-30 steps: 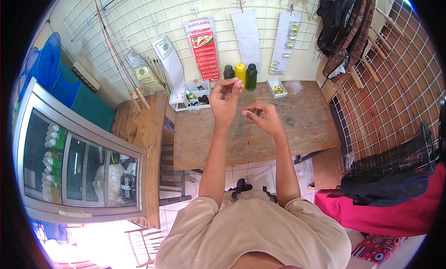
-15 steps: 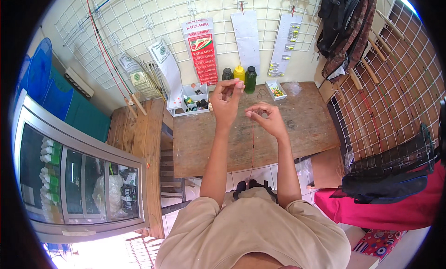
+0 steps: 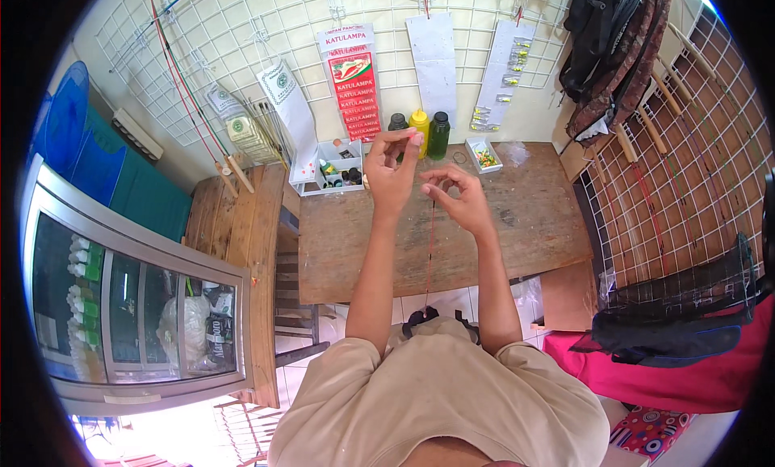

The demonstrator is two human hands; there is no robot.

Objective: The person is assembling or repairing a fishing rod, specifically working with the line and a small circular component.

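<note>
My left hand is raised over the wooden table, its thumb and index finger closed on a small pink piece, too small to name exactly. Lower and to the right, my right hand is curled in a pinch, thumb and index tips close together; any thin line between them is too fine to make out. A thin red rod runs from just below my right fingertips down toward my waist, where a dark object is partly hidden by my shirt. Behind my left fingers stand a yellow squeeze bottle and a dark green bottle.
On the table are a white compartment box with small bottles and a white tray of colourful small pieces. A glass cabinet stands left. Rods with wooden handles lean against the right-hand grid.
My right hand has shifted slightly left and up, its thumb and index tips parting a little. The red rod has moved left with it. My left hand keeps its pinch on the pink piece.
</note>
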